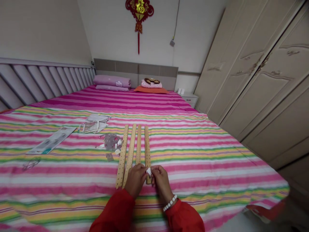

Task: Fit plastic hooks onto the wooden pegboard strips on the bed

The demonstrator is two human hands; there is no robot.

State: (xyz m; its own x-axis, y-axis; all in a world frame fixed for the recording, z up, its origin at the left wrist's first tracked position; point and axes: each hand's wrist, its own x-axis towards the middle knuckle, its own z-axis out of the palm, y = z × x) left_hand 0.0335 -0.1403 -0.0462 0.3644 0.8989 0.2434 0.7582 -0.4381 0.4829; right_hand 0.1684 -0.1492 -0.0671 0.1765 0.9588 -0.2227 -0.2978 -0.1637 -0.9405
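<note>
My left hand (pixel 137 177) and my right hand (pixel 161 180) meet over the near end of the rightmost wooden strip (pixel 147 145). Between their fingertips is a small white piece (pixel 149 171) with a dark thin part below it, too small to name; both hands pinch it. Several pale wooden strips with rows of holes (pixel 122 154) lie side by side, pointing away from me, and my left hand covers the near parts of some. Left of them rests a grey sheer pouch (pixel 110 141) with small white tags and trinkets about it.
A striped cloth (pixel 205 161) covers the near bed. Further left lie clear packets (pixel 93 125), a long flat package (pixel 54 140) and a thin wire-like loop (pixel 31 163). Folded bedding (pixel 112 81) sits by the headboard (pixel 120 66). A wardrobe (pixel 260 77) stands at the right.
</note>
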